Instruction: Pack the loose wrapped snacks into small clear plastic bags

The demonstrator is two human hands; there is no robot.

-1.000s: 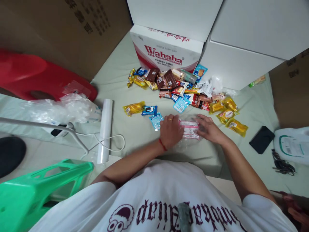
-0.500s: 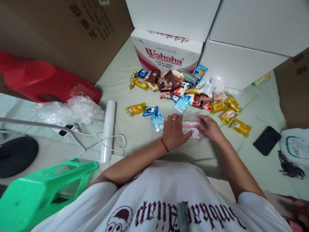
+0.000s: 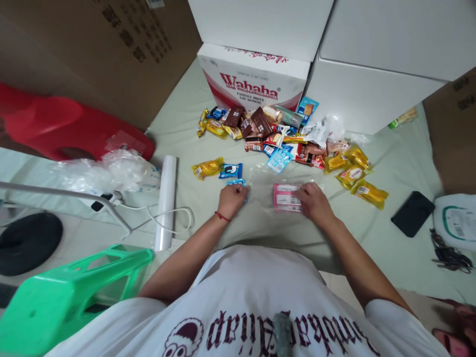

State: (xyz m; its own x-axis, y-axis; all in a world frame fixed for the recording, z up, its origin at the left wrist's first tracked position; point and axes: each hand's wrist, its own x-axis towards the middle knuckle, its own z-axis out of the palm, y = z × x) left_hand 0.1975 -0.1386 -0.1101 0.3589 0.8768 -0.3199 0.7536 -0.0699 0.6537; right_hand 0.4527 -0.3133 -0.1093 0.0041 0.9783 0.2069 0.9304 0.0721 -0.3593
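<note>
A pink-and-white packet (image 3: 287, 197) lies in a clear plastic bag (image 3: 263, 176) on the light green cloth. My right hand (image 3: 316, 203) grips the right side of the bag and packet, its fingertips over the packet's right end. Away to the left, my left hand (image 3: 229, 201) is closed in a pinch at the bag's left edge, the plastic stretched between the hands. A light blue packet (image 3: 235, 182) shows partly behind my left hand. Just beyond it lie a dark blue snack packet (image 3: 231, 170) and a yellow-wrapped snack (image 3: 208, 168).
A pile of wrapped snacks (image 3: 260, 124) lies before the Wahaha box (image 3: 253, 82). Several yellow packets (image 3: 370, 193) and a black phone-like object (image 3: 412, 213) are to the right. On the left are a white roll (image 3: 166, 203), a green stool (image 3: 74, 292) and a red jug (image 3: 74, 119).
My left hand has moved left off the pink packet, drawing the clear plastic out and covering part of the light blue packet. My right hand has shifted slightly left onto the pink packet's end.
</note>
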